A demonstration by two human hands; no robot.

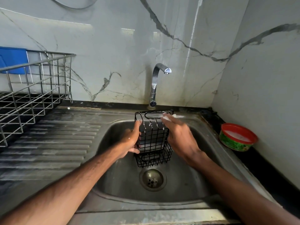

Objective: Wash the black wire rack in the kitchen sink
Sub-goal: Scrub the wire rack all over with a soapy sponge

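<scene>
Beyond your forearms (73,184), your left hand (129,140) grips the foamy black wire rack (154,143) above the sink (113,176), your right hand (180,133) too blurred to judge; slick wires could slip.

You have no text, brand, number or sign that you can read here. The only printed surface is the green wall of the red-rimmed tub (233,144), standing on the worktop (254,163) at 3 o'clock from the sink (186,184). It carries pale and yellowish marks, too blurred to make out as letters. At 12 o'clock, the foot of the tap (154,85) bears 1 small mark on its round cap, too small to tell.
</scene>
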